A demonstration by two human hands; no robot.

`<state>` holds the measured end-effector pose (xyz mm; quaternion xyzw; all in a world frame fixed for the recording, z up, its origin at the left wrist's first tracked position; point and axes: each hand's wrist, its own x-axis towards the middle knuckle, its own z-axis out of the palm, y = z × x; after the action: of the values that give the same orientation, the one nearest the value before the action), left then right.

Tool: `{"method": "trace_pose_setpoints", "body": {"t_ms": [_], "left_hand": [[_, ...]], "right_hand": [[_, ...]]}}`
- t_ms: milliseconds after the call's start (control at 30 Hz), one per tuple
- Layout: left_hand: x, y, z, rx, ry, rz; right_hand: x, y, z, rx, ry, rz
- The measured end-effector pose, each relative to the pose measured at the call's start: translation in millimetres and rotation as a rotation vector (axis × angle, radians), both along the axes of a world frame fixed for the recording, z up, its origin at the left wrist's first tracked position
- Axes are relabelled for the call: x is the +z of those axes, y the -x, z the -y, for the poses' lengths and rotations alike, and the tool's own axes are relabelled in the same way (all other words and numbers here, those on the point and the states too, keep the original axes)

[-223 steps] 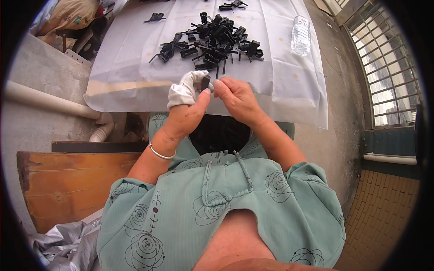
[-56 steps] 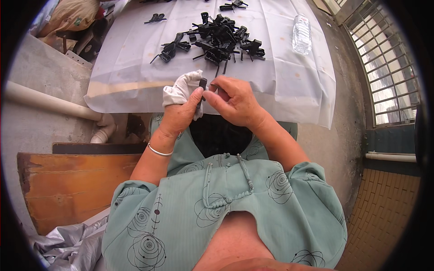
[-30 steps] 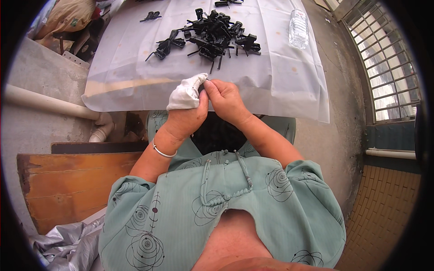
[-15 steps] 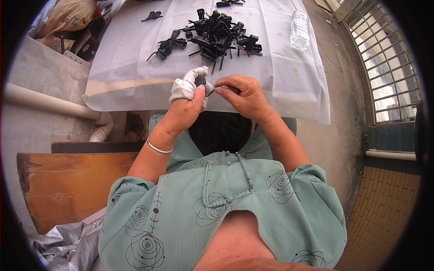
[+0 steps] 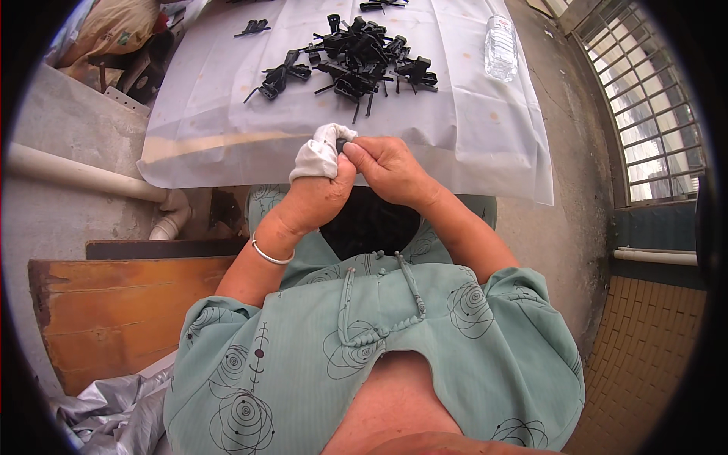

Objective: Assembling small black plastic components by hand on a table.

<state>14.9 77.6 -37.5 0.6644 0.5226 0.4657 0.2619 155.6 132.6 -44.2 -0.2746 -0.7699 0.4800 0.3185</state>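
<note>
My left hand, its fingers wrapped in a white cloth glove, is closed around a small black plastic part. Only a bit of that part shows. Pressed up against it is my right hand, bare, with thumb and fingers pinched together at the part; whatever else they hold is hidden. Both hands meet just above the near edge of the table. Beyond them lies a heap of similar black plastic parts with thin prongs.
A few more black parts lie at the table's far left. A clear plastic bottle lies at the far right. White pipe and a wooden board are to my left, a barred window to my right.
My right hand has moved left and closed in on the black part, so the two hands now touch. The left hand has turned, hiding more of the part.
</note>
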Motion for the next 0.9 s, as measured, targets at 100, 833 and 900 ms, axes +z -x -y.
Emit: {"method": "trace_pose_setpoints", "body": {"t_ms": [100,833,900], "left_hand": [[1.1,-0.3,1.3,0.071,-0.027,-0.09],[-32.5,38.3,-23.3,0.177,0.064,0.035],[-29.7,39.4,-22.7,0.221,0.016,-0.083]], "right_hand": [[-4.9,10.3,4.8,-0.05,0.056,-0.044],[-19.3,24.9,-51.2,-0.443,-0.615,0.639],[-24.6,17.9,-53.7,-0.374,-0.628,0.641]]}}
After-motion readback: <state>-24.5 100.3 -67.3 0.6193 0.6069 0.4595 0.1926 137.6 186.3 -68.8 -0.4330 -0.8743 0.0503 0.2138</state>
